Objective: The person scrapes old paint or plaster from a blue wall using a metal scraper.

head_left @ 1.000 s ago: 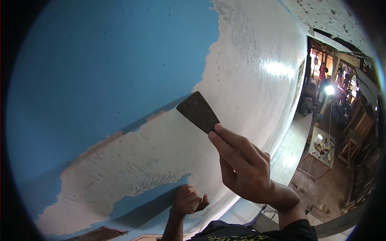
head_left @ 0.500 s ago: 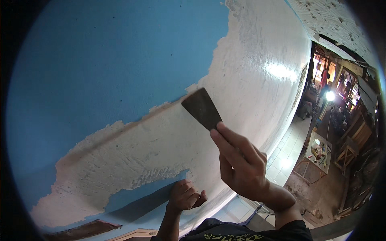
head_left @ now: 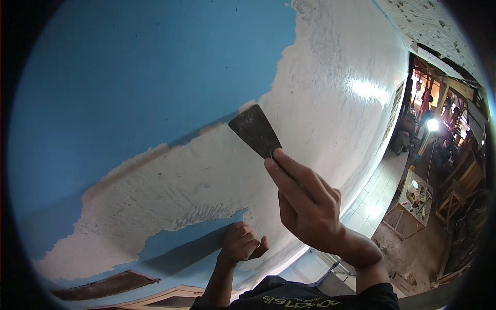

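1. Right hand (head_left: 310,206) clamped on scraper (head_left: 256,129) handle, index finger stretched along it, blade tilted up-left.
2. Blade's top edge touching wall (head_left: 129,77) right at the ragged border between blue paint and bare white plaster (head_left: 336,103).
3. Left hand (head_left: 240,243) lower down, fingers curled together, resting against wall beside a blue patch; holding nothing visible.
4. Wide blue paint up and left of blade; scraped plaster right and below.
5. Far right: tiled floor (head_left: 372,201), small table (head_left: 416,199), well apart.
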